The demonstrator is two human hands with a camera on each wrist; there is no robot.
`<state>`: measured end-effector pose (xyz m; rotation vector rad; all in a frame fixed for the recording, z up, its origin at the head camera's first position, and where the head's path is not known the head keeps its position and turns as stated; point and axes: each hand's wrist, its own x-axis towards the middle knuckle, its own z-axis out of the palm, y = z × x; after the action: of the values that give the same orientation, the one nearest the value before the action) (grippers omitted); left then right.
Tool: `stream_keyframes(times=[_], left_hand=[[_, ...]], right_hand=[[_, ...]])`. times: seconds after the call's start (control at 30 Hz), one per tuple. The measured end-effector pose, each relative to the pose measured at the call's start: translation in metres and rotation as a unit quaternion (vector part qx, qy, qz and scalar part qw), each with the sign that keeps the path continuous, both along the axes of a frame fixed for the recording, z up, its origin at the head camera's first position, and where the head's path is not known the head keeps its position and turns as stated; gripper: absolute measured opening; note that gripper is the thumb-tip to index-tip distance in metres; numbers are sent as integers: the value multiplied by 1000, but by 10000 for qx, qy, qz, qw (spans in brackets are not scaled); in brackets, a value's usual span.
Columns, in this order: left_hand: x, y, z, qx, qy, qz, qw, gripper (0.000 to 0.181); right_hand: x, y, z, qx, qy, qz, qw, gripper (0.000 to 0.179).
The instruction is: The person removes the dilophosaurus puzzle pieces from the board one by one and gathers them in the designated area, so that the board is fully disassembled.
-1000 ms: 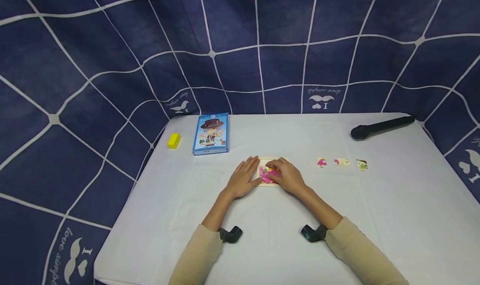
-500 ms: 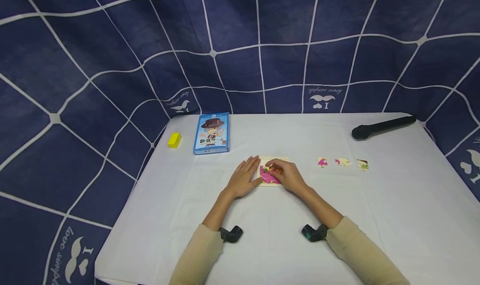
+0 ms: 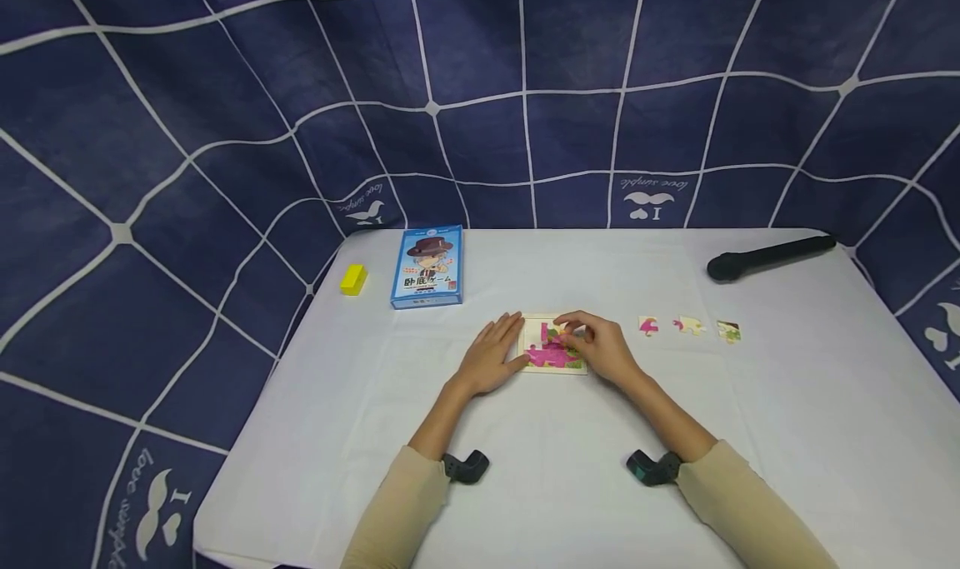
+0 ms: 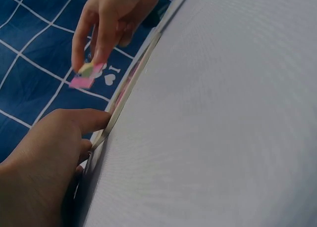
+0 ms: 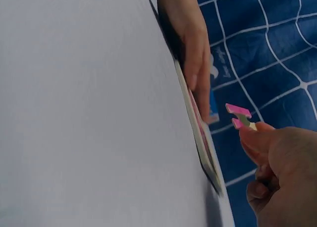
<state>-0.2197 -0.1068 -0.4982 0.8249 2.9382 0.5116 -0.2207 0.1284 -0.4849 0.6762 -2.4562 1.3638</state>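
A small framed jigsaw puzzle lies flat mid-table, with pink pieces along its lower part and a bare pale area at the upper left. My left hand rests along its left edge, fingers extended and thumb at the lower left of the frame. Above the tray, my right hand pinches a pink, green and pale yellow puzzle piece between thumb and fingers. Both wrist views show this piece held up clear of the tray. To the right lie three loose pieces: a pink one, a pale one and a green-brown one.
Behind the left hand lies a blue card game box, with a yellow block to its left. A black microphone lies at the back right. Dark blue gridded cloth hangs behind the white table.
My right hand has lifted a puzzle piece up from the tray and shifted slightly right, uncovering more of the puzzle. My left hand has stayed at the tray's left edge.
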Motion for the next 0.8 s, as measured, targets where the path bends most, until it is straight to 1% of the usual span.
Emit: stream_keyframes(times=[0.13, 0.3, 0.5, 0.63, 0.8], left_hand=[[0, 1, 0, 20, 35, -49, 10000, 70], [0, 0, -1, 76, 82, -45, 9999, 70], [-1, 0, -2, 80, 96, -38, 9999, 70], [-1, 0, -2, 113, 82, -33, 9999, 70], [0, 1, -3, 195, 91, -40, 9998, 70]], right_hand=[[8, 29, 6, 59, 58, -300, 9995, 25], [19, 67, 12, 177, -99, -625, 9978, 26], [28, 106, 10, 319, -197, -905, 9952, 26], [33, 123, 8, 373, -385, -1057, 9929, 24], [36, 132, 4, 532, -776, -1112, 9893, 21]])
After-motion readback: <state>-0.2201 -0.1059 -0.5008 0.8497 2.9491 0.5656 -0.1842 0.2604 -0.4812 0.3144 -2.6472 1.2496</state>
